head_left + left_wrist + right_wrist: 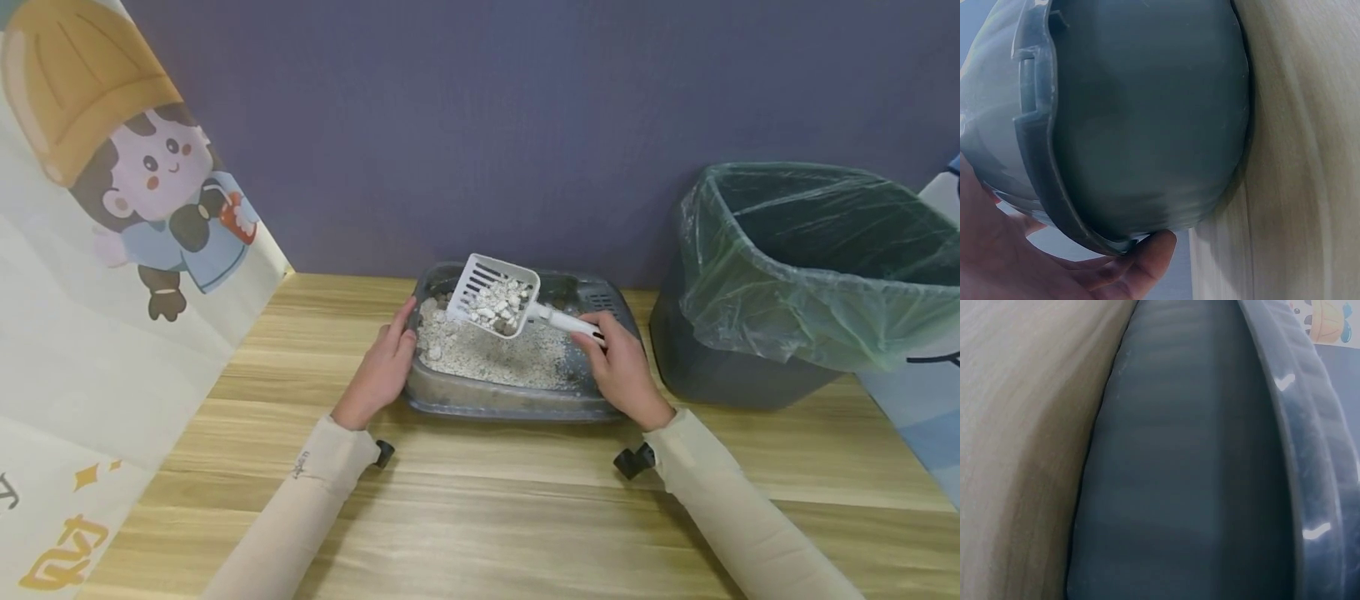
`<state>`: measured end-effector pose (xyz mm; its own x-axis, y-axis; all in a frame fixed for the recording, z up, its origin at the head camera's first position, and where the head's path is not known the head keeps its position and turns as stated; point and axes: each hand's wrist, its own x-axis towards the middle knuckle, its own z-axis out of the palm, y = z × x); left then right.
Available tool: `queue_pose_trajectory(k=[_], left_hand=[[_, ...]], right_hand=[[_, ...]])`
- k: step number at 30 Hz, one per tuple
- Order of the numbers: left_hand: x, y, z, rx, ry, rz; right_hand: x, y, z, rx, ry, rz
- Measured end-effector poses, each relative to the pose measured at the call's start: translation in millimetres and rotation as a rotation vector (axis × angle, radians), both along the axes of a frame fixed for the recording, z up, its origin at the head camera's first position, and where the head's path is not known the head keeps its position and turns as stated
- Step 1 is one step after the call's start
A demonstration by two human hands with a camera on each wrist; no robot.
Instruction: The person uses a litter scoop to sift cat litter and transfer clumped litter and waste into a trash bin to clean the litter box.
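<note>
A grey litter box (517,406) with pale granular litter (487,362) stands on the wooden table. At its left end, my left hand (384,367) grips the rim; the left wrist view shows fingers (1154,256) bent at the edge of the box's grey wall (1147,112). My right hand (624,367) holds a white slotted litter scoop (531,287) by its handle, over the box. Whitish clumps and a few brownish lumps lie in the scoop's basket, which points left. Only the box's long side (1166,456) and rim show in the right wrist view; the hand is out of it.
To the right stands a grey bin (735,375) lined with a translucent green bag (787,312). A dark purple-grey partition (480,125) rises behind the box. On the left is a white wall panel (97,350) with a cartoon figure. Wooden table surface (495,517) extends in front.
</note>
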<state>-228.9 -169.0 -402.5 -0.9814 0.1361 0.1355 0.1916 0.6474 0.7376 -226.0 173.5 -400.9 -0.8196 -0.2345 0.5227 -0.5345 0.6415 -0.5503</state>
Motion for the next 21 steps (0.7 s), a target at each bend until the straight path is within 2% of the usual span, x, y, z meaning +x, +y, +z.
queue_pose_trajectory(k=[6,21], left_hand=[[0.2,1.6,1.7,0.005,0.020,0.003],[1.0,2.7,2.9,-0.003,0.012,0.014]], right_hand=[[0.4,1.4,0.6,0.014,-0.036,-0.024],[0.9,1.4,0.0,-0.023,-0.056,0.022]])
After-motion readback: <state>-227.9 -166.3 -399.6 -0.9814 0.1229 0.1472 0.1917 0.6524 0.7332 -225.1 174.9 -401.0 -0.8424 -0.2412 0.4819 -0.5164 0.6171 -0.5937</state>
